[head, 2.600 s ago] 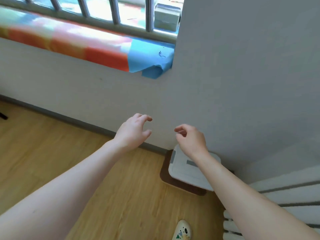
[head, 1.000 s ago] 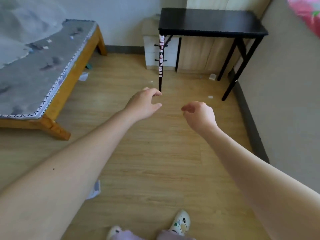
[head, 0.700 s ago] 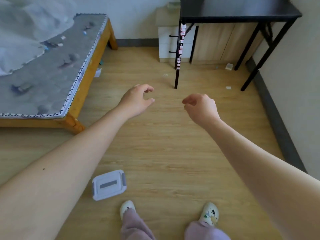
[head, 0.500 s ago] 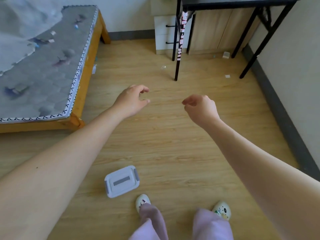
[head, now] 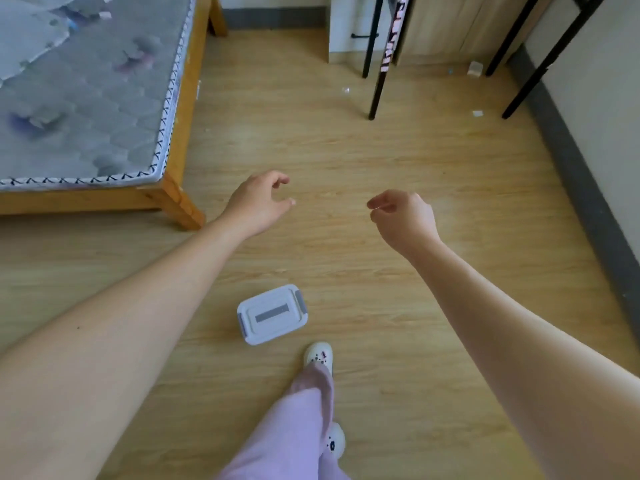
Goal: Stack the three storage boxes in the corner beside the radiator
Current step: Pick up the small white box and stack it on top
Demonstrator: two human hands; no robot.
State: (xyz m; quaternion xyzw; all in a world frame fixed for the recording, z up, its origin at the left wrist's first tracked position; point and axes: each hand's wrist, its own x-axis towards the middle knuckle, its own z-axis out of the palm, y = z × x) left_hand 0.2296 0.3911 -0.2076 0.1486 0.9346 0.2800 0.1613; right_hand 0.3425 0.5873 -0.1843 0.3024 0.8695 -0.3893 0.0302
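Observation:
A small white storage box (head: 272, 314) with grey side latches and a grey strip on its lid lies on the wooden floor, just ahead of my feet. My left hand (head: 258, 201) hangs in the air above and beyond the box, fingers loosely curled and apart, holding nothing. My right hand (head: 404, 217) is level with it to the right, also empty with fingers loosely curled. Neither hand touches the box. The radiator, the corner and the other boxes are out of view.
A bed (head: 86, 98) with a wooden frame fills the upper left. A black-legged table (head: 377, 81) stands at the far end, with a cabinet (head: 349, 26) behind it. The wall and dark skirting (head: 581, 188) run down the right. My feet in white shoes (head: 319, 356) stand below the box.
I have turned away from the radiator corner toward the room. The view has tipped down and moved forward, so the white box came into sight and now lies nearer the middle. Both hands stayed empty.

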